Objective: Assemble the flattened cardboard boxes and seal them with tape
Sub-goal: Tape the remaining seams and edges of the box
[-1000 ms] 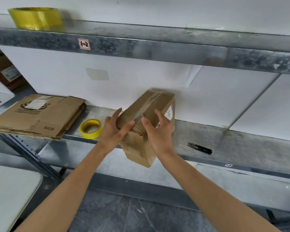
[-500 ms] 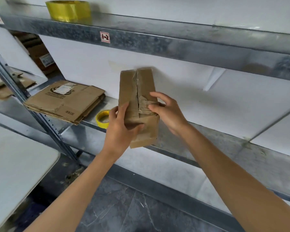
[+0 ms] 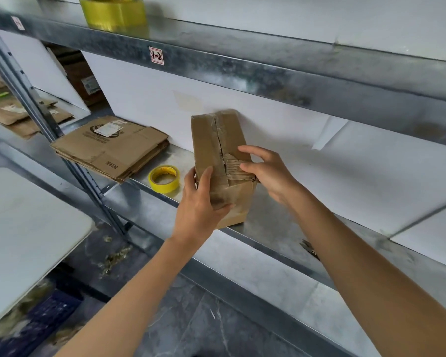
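A small assembled cardboard box [image 3: 216, 140] stands at the front of the middle metal shelf [image 3: 276, 228], its taped seam facing me. My left hand [image 3: 198, 207] grips its lower left corner, thumb across the front. My right hand [image 3: 268, 171] holds the right edge, thumb pressing the crumpled tape by the seam. A small yellow tape roll [image 3: 164, 178] lies on the shelf just left of the box. A stack of flattened cardboard boxes [image 3: 111, 148] lies further left.
A large yellow tape roll [image 3: 113, 12] sits on the upper shelf. A dark tool [image 3: 309, 248] lies on the middle shelf, partly behind my right forearm. A white table [image 3: 23, 222] stands at lower left. More cardboard [image 3: 16, 117] fills the neighbouring shelf bay.
The box went from tilted over the shelf edge to upright with its seam toward me. The view shifted, so the shelf contents sit further right. Both hands stay on the box.
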